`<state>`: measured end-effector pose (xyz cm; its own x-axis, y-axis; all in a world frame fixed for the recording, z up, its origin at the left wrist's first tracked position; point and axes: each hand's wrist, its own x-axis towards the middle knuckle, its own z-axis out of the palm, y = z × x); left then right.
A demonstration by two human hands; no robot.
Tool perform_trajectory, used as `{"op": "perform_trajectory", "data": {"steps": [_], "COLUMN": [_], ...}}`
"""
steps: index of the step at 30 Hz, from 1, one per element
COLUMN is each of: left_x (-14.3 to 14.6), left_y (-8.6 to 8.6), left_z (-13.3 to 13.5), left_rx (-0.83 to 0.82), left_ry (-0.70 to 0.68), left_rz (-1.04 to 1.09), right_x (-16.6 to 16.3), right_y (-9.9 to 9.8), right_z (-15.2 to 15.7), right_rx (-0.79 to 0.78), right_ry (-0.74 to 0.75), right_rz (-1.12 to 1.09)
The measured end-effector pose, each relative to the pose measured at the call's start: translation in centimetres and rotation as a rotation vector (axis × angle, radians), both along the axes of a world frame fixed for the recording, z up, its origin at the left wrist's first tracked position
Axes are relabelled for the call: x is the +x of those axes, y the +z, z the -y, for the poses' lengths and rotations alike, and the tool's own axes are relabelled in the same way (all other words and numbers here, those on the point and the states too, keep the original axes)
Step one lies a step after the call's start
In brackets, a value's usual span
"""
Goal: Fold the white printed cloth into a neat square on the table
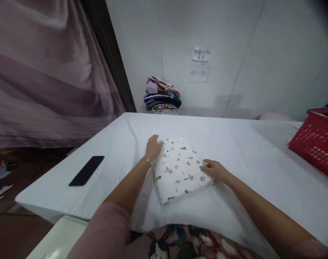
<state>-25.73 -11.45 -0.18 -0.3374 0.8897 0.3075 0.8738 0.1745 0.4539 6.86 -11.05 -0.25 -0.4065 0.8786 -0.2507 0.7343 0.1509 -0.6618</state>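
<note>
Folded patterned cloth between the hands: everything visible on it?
The folded patterned cloth is white with small scattered motifs, some like palm trees, in grey, brown and muted green. It looks like fabric, folded into a flat, roughly rectangular bundle, lying askew over the white-covered table. The left hand touches its left edge, the right hand its right. Thin see-through material shows about its near side; whether that wraps it is unclear.

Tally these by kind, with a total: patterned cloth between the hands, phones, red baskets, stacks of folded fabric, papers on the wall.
Patterned cloth: 1
Phone: 1
Red basket: 1
Stack of folded fabric: 1
Papers on the wall: 2
Total: 6
</note>
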Motion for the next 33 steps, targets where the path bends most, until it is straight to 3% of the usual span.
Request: {"op": "perform_trajectory", "data": {"steps": [3, 7, 11, 16, 20, 23, 26, 33], "left_x": [0.6, 2.1, 3.4, 5.4, 7.6, 8.6, 8.9, 8.5], "left_y": [-1.7, -3.4, -2.9, 0.2, 1.6, 1.7, 1.4, 0.7], "left_z": [3.5, 7.6, 8.7, 5.0, -0.3, -4.1, -6.8, -9.0], "left_rx": [0.090, 0.065, 0.042, 0.003, -0.064, -0.103, -0.159, -0.250], "left_ry": [0.103, 0.111, 0.077, -0.140, -0.286, -0.296, -0.345, -0.590], "left_rz": [0.107, 0.219, 0.154, 0.004, -0.054, -0.156, -0.254, -0.504], "right_x": [-1.0, -2.0, -1.9, -1.6, -1.9, -2.3, -2.5, -2.7], "right_y": [-0.3, -1.3, -2.0, -1.5, -0.3, 0.3, 0.0, -1.1], "right_z": [-0.7, -1.4, -1.5, -0.8, -0.2, 0.2, 0.5, 0.9], "right_rx": [-0.026, -0.054, -0.102, -0.074, 0.180, 0.360, 0.400, 0.479], "right_ry": [-0.011, -0.050, -0.051, -0.006, 0.024, 0.039, 0.039, 0.046], "right_rz": [-0.036, -0.065, -0.123, -0.109, 0.013, 0.046, 0.041, 0.030]}}
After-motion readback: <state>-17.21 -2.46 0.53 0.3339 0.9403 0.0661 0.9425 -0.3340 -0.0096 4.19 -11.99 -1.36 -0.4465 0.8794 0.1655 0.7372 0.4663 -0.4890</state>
